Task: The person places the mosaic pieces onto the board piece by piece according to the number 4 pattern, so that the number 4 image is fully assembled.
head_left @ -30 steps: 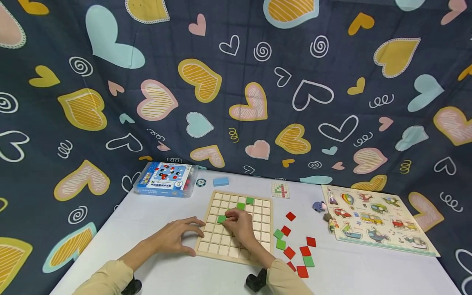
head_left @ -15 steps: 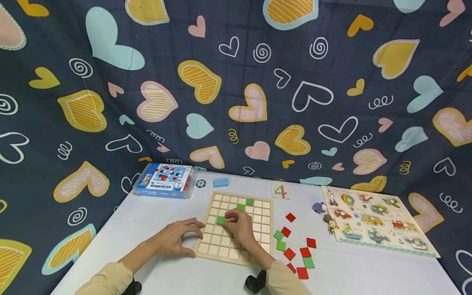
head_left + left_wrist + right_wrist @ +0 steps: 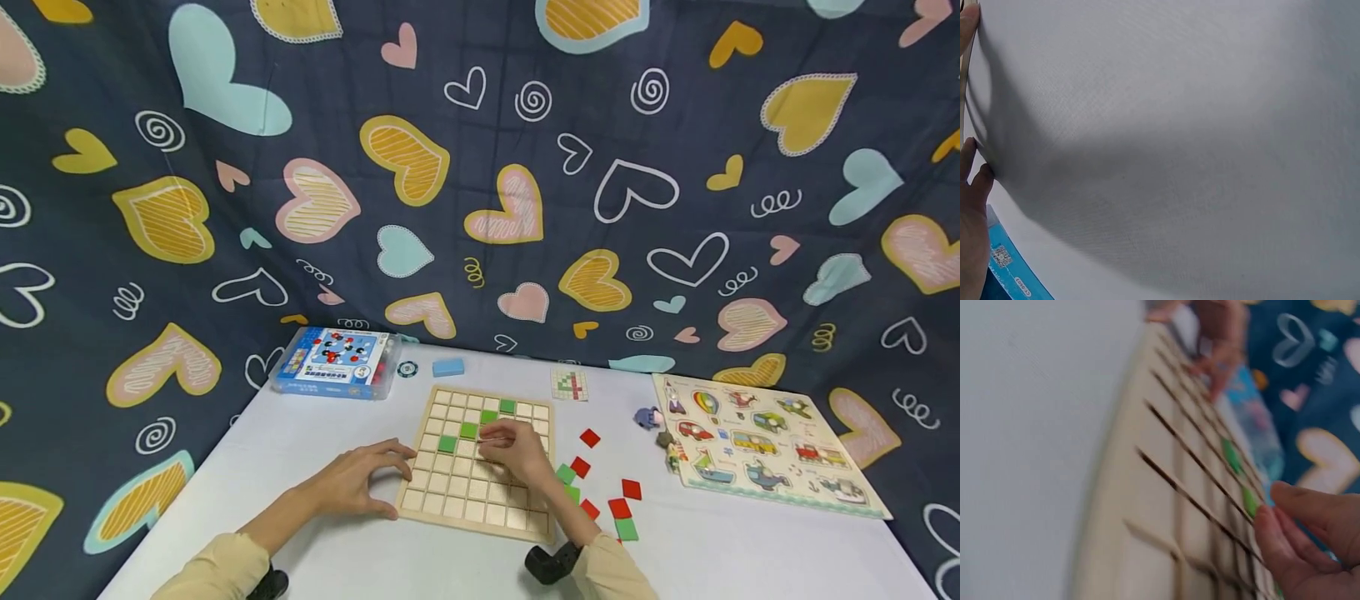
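Note:
A square wooden grid board point(image 3: 472, 527) lies on the table with several green tiles point(image 3: 468, 430) set diagonally across its cells. My left hand point(image 3: 356, 482) rests at the board's left edge, fingertips on the side and thumb near the front corner. Over the middle right of the grid is my right hand point(image 3: 517, 454), thumb and fingertips brought close together. No tile shows between these fingers in the right wrist view, where the right hand point(image 3: 1310, 540) hovers beside the grid. Only the fingers and edge of the left hand point(image 3: 974, 225) enter the left wrist view.
Loose red tiles point(image 3: 619, 509) and green tiles point(image 3: 626, 529) lie right of the board. A small pattern card point(image 3: 570, 386), a blue block point(image 3: 448, 367), a round chip point(image 3: 407, 369) and a boxed set point(image 3: 333, 364) stand behind. A picture puzzle board point(image 3: 772, 450) with small figures point(image 3: 648, 418) lies far right.
My right hand has moved right across the board, uncovering a green tile between the others. My left hand stays at the board's edge.

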Action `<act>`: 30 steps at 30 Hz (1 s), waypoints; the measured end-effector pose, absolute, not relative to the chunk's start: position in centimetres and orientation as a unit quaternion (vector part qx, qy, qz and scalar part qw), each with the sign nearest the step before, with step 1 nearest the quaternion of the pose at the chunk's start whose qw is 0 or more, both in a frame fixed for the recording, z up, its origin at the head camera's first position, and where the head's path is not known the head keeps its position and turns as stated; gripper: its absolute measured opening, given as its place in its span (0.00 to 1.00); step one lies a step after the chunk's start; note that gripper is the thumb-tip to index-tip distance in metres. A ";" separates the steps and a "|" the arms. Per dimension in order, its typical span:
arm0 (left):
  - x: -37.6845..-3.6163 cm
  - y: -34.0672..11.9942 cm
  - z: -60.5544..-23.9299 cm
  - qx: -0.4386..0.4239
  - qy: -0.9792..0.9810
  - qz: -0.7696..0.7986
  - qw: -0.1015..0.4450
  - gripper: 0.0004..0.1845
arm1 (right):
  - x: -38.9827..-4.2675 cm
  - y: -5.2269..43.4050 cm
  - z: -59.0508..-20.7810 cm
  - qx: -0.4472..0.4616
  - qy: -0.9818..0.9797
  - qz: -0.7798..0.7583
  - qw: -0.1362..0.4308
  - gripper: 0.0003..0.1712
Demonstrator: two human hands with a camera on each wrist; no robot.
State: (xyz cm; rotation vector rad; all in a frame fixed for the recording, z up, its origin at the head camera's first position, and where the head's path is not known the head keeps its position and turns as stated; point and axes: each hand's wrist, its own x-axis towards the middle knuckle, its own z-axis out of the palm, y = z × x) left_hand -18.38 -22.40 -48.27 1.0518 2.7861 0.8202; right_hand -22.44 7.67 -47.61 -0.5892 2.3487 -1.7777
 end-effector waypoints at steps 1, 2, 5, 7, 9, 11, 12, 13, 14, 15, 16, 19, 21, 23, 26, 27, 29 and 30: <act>-18.4 -22.4 -48.2 0.340 0.901 0.268 0.026 0.24 | -22.5 8.6 -47.4 -0.189 0.778 -0.594 0.080 0.15; -18.4 -22.4 -48.2 0.339 0.901 0.269 0.025 0.24 | -22.5 9.6 -47.2 -0.186 0.773 -0.600 0.089 0.16; -18.4 -22.4 -48.0 0.341 0.899 0.273 0.025 0.24 | -22.3 12.9 -46.8 -0.168 0.768 -0.608 0.108 0.18; -18.4 -22.4 -48.0 0.343 0.899 0.272 0.026 0.24 | -22.0 15.2 -46.6 -0.156 0.776 -0.601 0.115 0.20; -18.3 -22.4 -48.1 0.342 0.899 0.271 0.027 0.24 | -21.7 17.4 -46.5 -0.137 0.786 -0.591 0.117 0.20; -18.3 -22.5 -48.0 0.340 0.901 0.270 0.023 0.24 | -21.3 19.3 -46.4 -0.118 0.797 -0.581 0.116 0.21; -18.3 -22.5 -48.0 0.338 0.901 0.270 0.022 0.24 | -21.1 20.1 -46.4 -0.106 0.802 -0.577 0.114 0.21; -18.3 -22.6 -48.0 0.337 0.902 0.271 0.020 0.24 | -20.9 20.8 -46.4 -0.095 0.807 -0.572 0.113 0.21; -18.3 -22.6 -48.0 0.336 0.902 0.271 0.019 0.24 | -20.7 21.5 -46.4 -0.086 0.811 -0.567 0.112 0.21; -18.3 -22.7 -48.0 0.335 0.902 0.271 0.018 0.24 | -20.5 22.0 -46.5 -0.080 0.815 -0.564 0.110 0.21; -18.3 -22.7 -48.0 0.334 0.902 0.272 0.018 0.24 | -20.4 22.4 -46.5 -0.077 0.819 -0.558 0.110 0.21; -18.3 -22.8 -48.1 0.335 0.901 0.273 0.017 0.24 | -20.2 23.2 -46.8 -0.085 0.819 -0.555 0.112 0.21; -18.3 -22.8 -48.2 0.337 0.900 0.275 0.016 0.24 | -20.3 23.3 -47.1 -0.100 0.813 -0.560 0.123 0.21; -18.3 -22.8 -48.3 0.340 0.899 0.276 0.015 0.24 | -20.3 23.2 -47.4 -0.119 0.804 -0.565 0.140 0.22; -18.3 -22.7 -48.4 0.342 0.897 0.279 0.015 0.24 | -20.5 22.6 -47.8 -0.144 0.795 -0.567 0.158 0.22; -18.3 -22.6 -48.4 0.343 0.897 0.280 0.016 0.24 | -20.6 22.4 -47.8 -0.151 0.792 -0.569 0.159 0.22; -18.4 -22.5 -48.5 0.343 0.896 0.280 0.018 0.24 | -20.6 21.9 -47.9 -0.159 0.792 -0.570 0.152 0.21; -18.4 -22.4 -48.5 0.342 0.896 0.281 0.019 0.24 | -20.7 21.7 -47.9 -0.164 0.793 -0.568 0.144 0.21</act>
